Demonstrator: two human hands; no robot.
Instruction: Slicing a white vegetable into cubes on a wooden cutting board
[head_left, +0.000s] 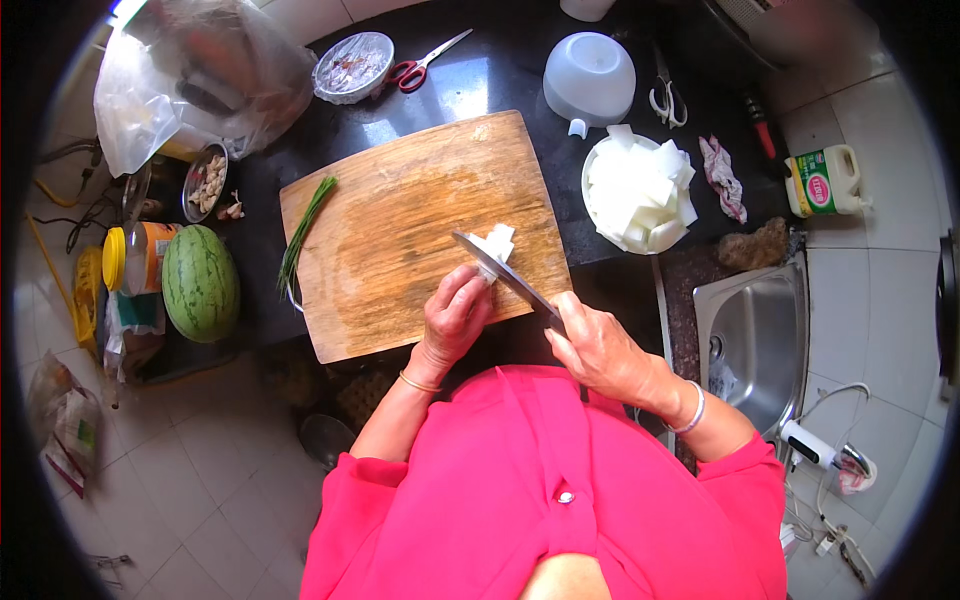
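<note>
On a wooden cutting board (397, 232), my left hand (456, 307) has its fingers curled and pressed on a white vegetable piece (486, 274) beside the blade. My right hand (604, 349) grips the handle of a kitchen knife (516, 283), whose blade slants up and left. Just beyond the blade lie cut white vegetable pieces (501, 240). A bunch of thin green chives (307, 229) rests along the board's left edge. To the right of the board, white vegetable slices (643, 187) are heaped in a bowl (597, 232).
A watermelon (200, 283), a yellow-lidded jar (142, 256) and a bowl of garlic cloves (206, 180) stand left. Red-handled scissors (424, 66) and an upturned plastic container (590, 79) lie behind the board. A steel sink (757, 337) is at the right.
</note>
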